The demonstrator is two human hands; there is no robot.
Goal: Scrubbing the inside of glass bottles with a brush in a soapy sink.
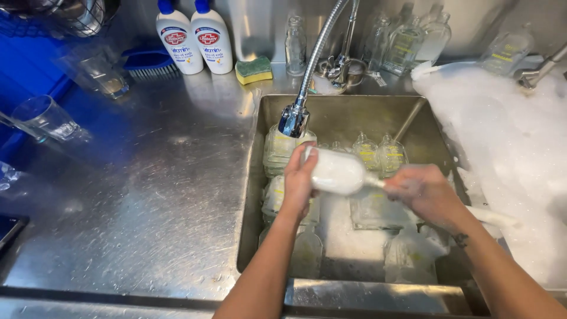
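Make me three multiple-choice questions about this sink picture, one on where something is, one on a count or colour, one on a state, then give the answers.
1. Where is the yellow and green sponge?
A. On the counter behind the sink
B. Inside the sink
C. In the right hand

2. How many white pump bottles stand at the back wall?
A. One
B. Two
C. Four

3. What state is the bottle that the hands hold in?
A. Dry and capped
B. Broken in two
C. Filled with white suds

Answers: 1 A, it lies beside the pump bottles, behind the sink. 2 B, two stand side by side. 3 C, the left hand grips its base and it looks white with foam, while the right hand is at its neck.
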